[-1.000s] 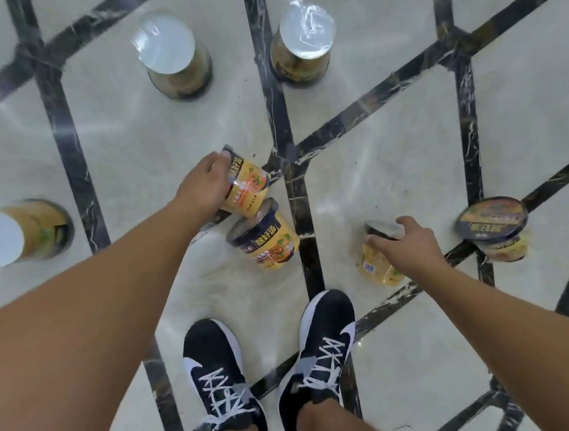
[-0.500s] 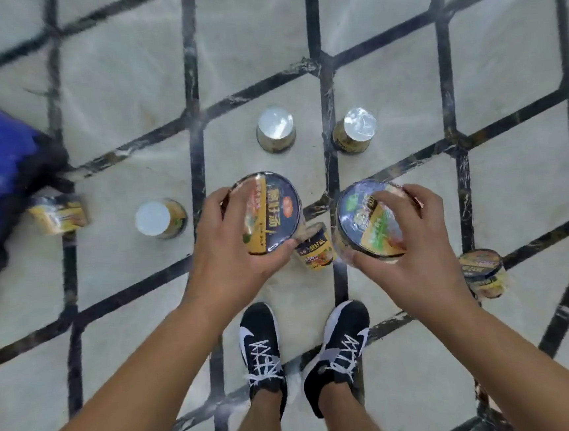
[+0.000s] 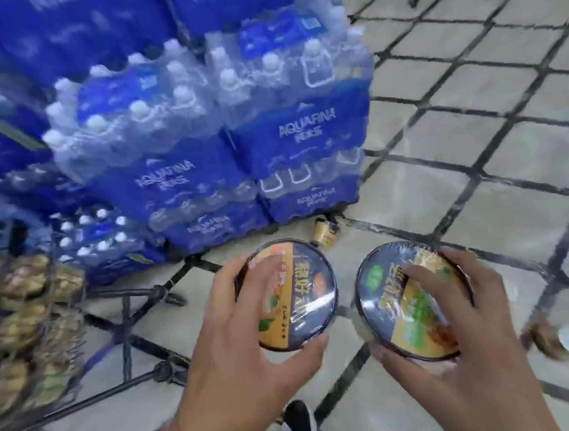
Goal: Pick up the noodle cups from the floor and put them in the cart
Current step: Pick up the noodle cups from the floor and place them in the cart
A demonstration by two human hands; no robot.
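A pale tiled floor (image 3: 454, 200) crossed by dark diagonal lines is seen in the head view, with stacked blue shrink-wrapped packs of water bottles (image 3: 199, 126) standing on it at upper left. At the left edge, a wire cart (image 3: 46, 339) is seen, already holding several blurred yellowish packages.

2 noodle cups are held up in front of the camera, lids facing it. The left noodle cup (image 3: 303, 292) is gripped by the left hand (image 3: 239, 343), fingers curled over its far rim and the thumb clamped under its near edge. The right noodle cup (image 3: 404, 304) is gripped by the right hand (image 3: 473, 346), fingers laid across the lid and the thumb pressed under the near rim. The 2 cups are kept just beside each other, apart.

A small cup (image 3: 326, 232) is seen on the floor at the foot of the water packs. Another cup (image 3: 559, 339) lies tipped on the floor at right. A black shoe (image 3: 298, 427) is visible at the bottom.
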